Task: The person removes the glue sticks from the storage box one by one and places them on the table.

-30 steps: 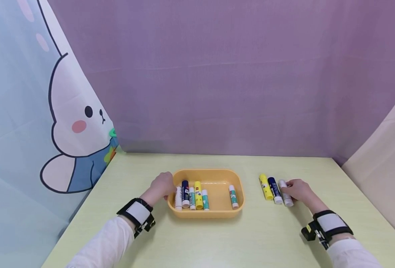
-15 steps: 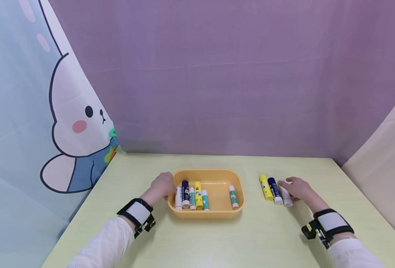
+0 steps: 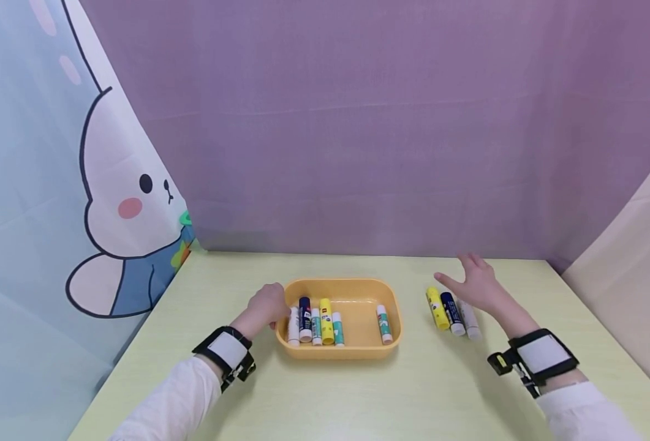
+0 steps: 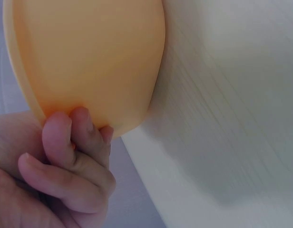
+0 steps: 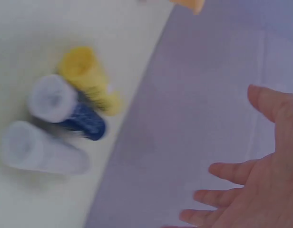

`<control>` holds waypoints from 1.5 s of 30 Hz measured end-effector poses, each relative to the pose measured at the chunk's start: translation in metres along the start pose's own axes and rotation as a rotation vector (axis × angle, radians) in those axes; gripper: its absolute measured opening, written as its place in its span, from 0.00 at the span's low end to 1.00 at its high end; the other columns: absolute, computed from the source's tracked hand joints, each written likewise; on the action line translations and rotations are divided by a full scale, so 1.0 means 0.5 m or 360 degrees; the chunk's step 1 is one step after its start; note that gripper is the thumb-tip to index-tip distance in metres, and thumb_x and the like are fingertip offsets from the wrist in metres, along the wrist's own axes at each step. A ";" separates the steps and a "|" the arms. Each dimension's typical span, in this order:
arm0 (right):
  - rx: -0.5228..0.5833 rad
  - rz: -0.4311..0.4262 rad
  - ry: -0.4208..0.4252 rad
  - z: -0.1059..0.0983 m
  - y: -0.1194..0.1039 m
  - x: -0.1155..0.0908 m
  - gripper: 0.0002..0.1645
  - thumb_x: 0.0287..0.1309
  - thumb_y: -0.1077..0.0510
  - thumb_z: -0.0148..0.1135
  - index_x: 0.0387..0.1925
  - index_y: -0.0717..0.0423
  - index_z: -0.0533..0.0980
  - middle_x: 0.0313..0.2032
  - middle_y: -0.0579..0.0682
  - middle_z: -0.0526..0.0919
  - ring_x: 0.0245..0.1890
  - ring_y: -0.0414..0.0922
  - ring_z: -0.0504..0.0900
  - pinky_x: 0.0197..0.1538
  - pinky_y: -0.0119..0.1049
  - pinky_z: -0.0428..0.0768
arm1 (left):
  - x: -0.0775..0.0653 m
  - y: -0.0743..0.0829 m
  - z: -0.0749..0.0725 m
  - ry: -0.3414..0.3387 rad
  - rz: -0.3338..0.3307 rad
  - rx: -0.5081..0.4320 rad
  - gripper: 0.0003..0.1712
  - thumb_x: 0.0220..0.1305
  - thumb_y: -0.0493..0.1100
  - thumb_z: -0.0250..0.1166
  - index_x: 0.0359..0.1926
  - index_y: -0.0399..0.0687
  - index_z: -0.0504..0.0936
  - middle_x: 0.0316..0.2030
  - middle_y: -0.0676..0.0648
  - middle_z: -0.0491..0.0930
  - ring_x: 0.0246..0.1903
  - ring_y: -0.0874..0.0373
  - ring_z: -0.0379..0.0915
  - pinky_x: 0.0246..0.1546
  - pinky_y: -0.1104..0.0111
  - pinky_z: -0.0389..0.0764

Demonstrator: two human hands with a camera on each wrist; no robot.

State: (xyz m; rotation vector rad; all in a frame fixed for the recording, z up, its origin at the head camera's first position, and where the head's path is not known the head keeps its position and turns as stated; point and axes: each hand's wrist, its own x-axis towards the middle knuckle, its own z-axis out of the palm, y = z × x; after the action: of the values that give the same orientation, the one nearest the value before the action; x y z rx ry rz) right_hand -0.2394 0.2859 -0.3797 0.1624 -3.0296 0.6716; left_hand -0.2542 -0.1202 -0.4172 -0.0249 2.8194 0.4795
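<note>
My left hand (image 3: 268, 306) grips the left end of a yellow-orange plastic tray (image 3: 338, 353); in the left wrist view its curled fingers (image 4: 84, 137) press against the tray's outer wall. Inside the tray several glue sticks lie in a row at the left: white, navy (image 3: 305, 320), teal-and-white and yellow (image 3: 327, 321). Apart from them, a teal-and-white glue stick (image 3: 384, 324) lies at the right. My right hand (image 3: 478, 286) is raised with fingers spread, holding nothing. Below it, side by side, lie a yellow glue stick (image 3: 438, 308), a navy one (image 3: 453, 313) and a white one (image 3: 469, 321).
The pale wooden table (image 3: 347, 404) runs back to a purple cloth (image 3: 369, 135). At the left hangs a light blue cloth with a cartoon rabbit (image 3: 132, 184), and at the right a pale one (image 3: 633, 263).
My right hand has let go of the white glue stick and moved up and away from it, its fingers spreading. The left hand and tray have stayed in place.
</note>
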 end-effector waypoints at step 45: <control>0.0113 -0.0465 -0.0111 0.161 -0.306 -0.002 0.51 0.55 0.31 0.56 0.72 0.51 0.53 0.72 0.60 0.49 0.71 0.63 0.46 0.65 0.67 0.50 | 0.004 -0.002 -0.001 -0.0038 -0.0040 -0.0018 0.12 0.58 0.37 0.63 0.40 0.33 0.76 0.20 0.44 0.77 0.12 0.58 0.75 0.11 0.74 0.74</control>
State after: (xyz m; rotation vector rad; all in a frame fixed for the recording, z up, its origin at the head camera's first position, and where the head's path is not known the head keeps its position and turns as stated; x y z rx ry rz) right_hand -0.2225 0.1139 -0.3886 0.6284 -2.9562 0.7600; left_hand -0.2561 -0.1213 -0.4177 -0.0564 2.7895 0.4863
